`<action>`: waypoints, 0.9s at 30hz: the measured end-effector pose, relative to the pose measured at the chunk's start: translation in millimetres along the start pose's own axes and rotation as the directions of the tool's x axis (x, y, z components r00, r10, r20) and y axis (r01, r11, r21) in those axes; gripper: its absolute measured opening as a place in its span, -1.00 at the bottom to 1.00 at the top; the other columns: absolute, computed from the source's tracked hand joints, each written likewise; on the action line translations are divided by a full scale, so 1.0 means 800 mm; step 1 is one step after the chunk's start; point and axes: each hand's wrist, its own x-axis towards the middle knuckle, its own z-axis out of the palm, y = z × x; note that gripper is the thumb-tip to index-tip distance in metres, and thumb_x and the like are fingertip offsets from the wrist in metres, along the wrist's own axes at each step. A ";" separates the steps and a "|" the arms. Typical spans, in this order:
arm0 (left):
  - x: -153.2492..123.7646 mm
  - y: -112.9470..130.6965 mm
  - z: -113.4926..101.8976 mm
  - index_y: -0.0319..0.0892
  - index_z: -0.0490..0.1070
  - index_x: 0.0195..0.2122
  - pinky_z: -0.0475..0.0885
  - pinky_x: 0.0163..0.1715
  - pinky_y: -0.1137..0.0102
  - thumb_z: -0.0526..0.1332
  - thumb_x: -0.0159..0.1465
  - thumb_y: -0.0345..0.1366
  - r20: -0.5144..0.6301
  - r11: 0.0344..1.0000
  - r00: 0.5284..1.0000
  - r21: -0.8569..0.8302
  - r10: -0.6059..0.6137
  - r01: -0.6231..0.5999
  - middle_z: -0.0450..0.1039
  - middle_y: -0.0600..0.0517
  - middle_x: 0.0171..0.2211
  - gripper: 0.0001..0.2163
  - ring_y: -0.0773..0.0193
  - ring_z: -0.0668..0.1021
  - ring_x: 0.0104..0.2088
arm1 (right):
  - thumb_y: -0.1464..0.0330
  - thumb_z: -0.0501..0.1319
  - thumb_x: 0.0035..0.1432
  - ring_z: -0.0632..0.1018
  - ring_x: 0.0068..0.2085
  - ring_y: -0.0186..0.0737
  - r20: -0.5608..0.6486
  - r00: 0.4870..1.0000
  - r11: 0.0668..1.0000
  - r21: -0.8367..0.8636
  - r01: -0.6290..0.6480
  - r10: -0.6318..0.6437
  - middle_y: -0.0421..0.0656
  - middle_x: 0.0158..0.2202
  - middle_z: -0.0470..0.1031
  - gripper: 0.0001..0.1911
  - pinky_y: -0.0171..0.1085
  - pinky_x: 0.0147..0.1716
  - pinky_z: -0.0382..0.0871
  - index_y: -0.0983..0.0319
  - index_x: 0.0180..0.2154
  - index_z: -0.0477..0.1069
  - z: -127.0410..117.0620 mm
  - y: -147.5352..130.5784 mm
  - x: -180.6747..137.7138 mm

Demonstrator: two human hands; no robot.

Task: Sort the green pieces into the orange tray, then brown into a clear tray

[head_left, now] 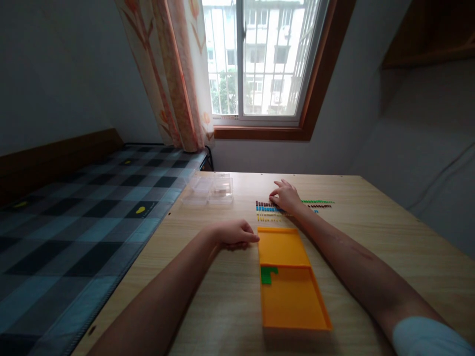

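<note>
My left hand (237, 234) is closed, its fingers curled and their tips at the left rim of an orange tray (284, 247). A divider splits this tray into two compartments. In the near compartment, a green angular piece (266, 275) lies in the far left corner. Farther off, my right hand (286, 196) is over rows of small coloured pieces. Its thumb and index finger are drawn together at the brown row (261, 203), other fingers raised; anything between them is too small to make out. Blue pieces (264, 209) and yellow pieces (264, 217) lie nearer, green pieces (317, 201) to the right.
Clear plastic boxes (211, 189) stand at the back left of the wooden table (208, 306). A bed with a checked cover (111, 217) runs along the table's left side. Behind are a curtain (178, 74) and a barred window (267, 59).
</note>
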 end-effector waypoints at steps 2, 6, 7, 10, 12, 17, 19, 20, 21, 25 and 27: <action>0.000 0.000 0.000 -0.20 0.30 -0.61 0.04 -0.78 0.49 0.29 -0.07 0.38 0.005 1.000 1.000 -0.001 0.003 -0.003 0.24 0.15 -0.75 -0.37 0.48 0.22 -0.78 | 0.30 0.31 0.18 0.12 0.38 0.11 -0.016 1.000 1.000 0.007 0.002 -0.002 -0.07 0.32 0.28 -0.84 0.11 0.28 -0.01 0.11 -0.21 0.66 -0.002 -0.001 -0.001; 0.002 -0.002 -0.001 -0.19 0.30 -0.61 0.05 -0.79 0.48 0.29 -0.10 0.38 0.009 1.000 1.000 -0.013 0.001 -0.001 0.23 0.16 -0.75 -0.37 0.47 0.22 -0.78 | 0.31 0.29 0.21 0.15 0.37 0.09 -0.077 0.997 1.000 0.024 0.007 -0.005 -0.06 0.31 0.29 -0.82 0.07 0.29 0.02 0.14 -0.19 0.66 -0.030 -0.001 -0.002; 0.002 -0.003 -0.001 -0.19 0.29 -0.61 0.05 -0.79 0.48 0.29 -0.10 0.39 0.008 1.000 1.000 -0.017 0.003 -0.003 0.22 0.16 -0.74 -0.36 0.47 0.22 -0.78 | 0.30 0.29 0.22 0.16 0.37 0.09 -0.100 0.995 1.000 0.027 0.008 -0.005 -0.06 0.31 0.29 -0.81 0.06 0.30 0.02 0.14 -0.18 0.66 -0.043 -0.002 -0.003; 0.001 -0.003 -0.002 -0.18 0.28 -0.61 0.05 -0.79 0.48 0.29 -0.11 0.39 0.013 1.000 1.000 -0.018 0.003 -0.003 0.23 0.16 -0.73 -0.36 0.46 0.22 -0.78 | 0.27 0.28 0.24 0.17 0.36 0.06 -0.184 0.983 0.999 0.035 0.025 -0.018 -0.08 0.33 0.27 -0.79 0.01 0.31 0.02 0.15 -0.15 0.66 -0.093 -0.009 -0.017; 0.000 -0.002 -0.003 -0.18 0.28 -0.61 0.05 -0.78 0.48 0.29 -0.09 0.38 0.016 1.000 1.000 -0.010 -0.001 0.001 0.23 0.15 -0.73 -0.37 0.46 0.22 -0.77 | 0.26 0.27 0.25 0.25 0.32 0.05 -0.261 0.962 0.994 0.059 0.097 -0.078 -0.12 0.30 0.31 -0.80 0.01 0.29 0.08 0.12 -0.17 0.66 -0.127 -0.019 -0.042; -0.001 0.000 -0.002 -0.19 0.29 -0.61 0.05 -0.78 0.48 0.30 -0.05 0.35 0.002 1.000 1.000 0.002 0.004 -0.004 0.22 0.15 -0.74 -0.39 0.46 0.22 -0.77 | 0.29 0.26 0.25 0.47 0.05 -0.02 -0.171 0.918 0.919 0.107 0.379 -0.359 -0.15 0.01 0.56 -0.85 -0.01 0.08 0.31 0.06 -0.31 0.64 -0.154 -0.055 -0.152; -0.001 -0.001 -0.002 -0.19 0.30 -0.61 0.06 -0.78 0.48 0.31 -0.06 0.35 0.004 1.000 1.000 -0.010 0.005 -0.005 0.23 0.15 -0.73 -0.39 0.46 0.22 -0.77 | 0.33 0.27 0.24 0.49 -0.02 -0.08 -0.032 0.910 0.898 0.153 0.413 -0.413 -0.15 -0.06 0.58 -0.86 -0.06 0.01 0.33 0.08 -0.33 0.62 -0.141 -0.067 -0.197; -0.001 -0.001 -0.002 -0.19 0.30 -0.60 0.06 -0.78 0.48 0.31 -0.07 0.35 0.004 1.000 1.000 -0.014 0.004 -0.004 0.23 0.15 -0.73 -0.39 0.46 0.22 -0.77 | 0.35 0.29 0.22 0.50 -0.07 -0.10 0.022 0.911 0.899 0.173 0.402 -0.412 -0.16 -0.11 0.59 -0.88 -0.09 -0.03 0.34 0.09 -0.35 0.61 -0.132 -0.072 -0.215; -0.001 -0.002 -0.001 -0.19 0.30 -0.60 0.06 -0.78 0.48 0.31 -0.07 0.36 0.000 1.000 1.000 -0.018 0.005 -0.005 0.24 0.15 -0.72 -0.39 0.47 0.22 -0.77 | 0.38 0.30 0.20 0.50 -0.11 -0.12 0.076 0.910 0.902 0.187 0.389 -0.408 -0.17 -0.17 0.60 -0.88 -0.11 -0.07 0.34 0.09 -0.36 0.61 -0.124 -0.076 -0.229; 0.000 -0.003 0.000 -0.18 0.28 -0.62 0.04 -0.79 0.49 0.30 -0.06 0.36 -0.010 1.000 1.000 -0.008 0.012 -0.012 0.21 0.16 -0.75 -0.38 0.46 0.22 -0.77 | 0.43 0.29 0.19 0.48 -0.21 -0.16 0.197 0.906 0.924 0.158 0.349 -0.376 -0.17 -0.29 0.56 -0.85 -0.16 -0.17 0.29 0.09 -0.38 0.61 -0.101 -0.088 -0.253; 0.000 -0.002 0.000 -0.18 0.28 -0.63 0.04 -0.79 0.49 0.29 -0.03 0.35 -0.009 1.000 1.000 0.001 0.010 -0.010 0.20 0.16 -0.75 -0.39 0.46 0.21 -0.77 | 0.41 0.28 0.21 0.47 -0.20 -0.14 0.187 0.908 0.926 0.128 0.356 -0.375 -0.15 -0.29 0.55 -0.84 -0.14 -0.16 0.27 0.11 -0.37 0.61 -0.097 -0.091 -0.254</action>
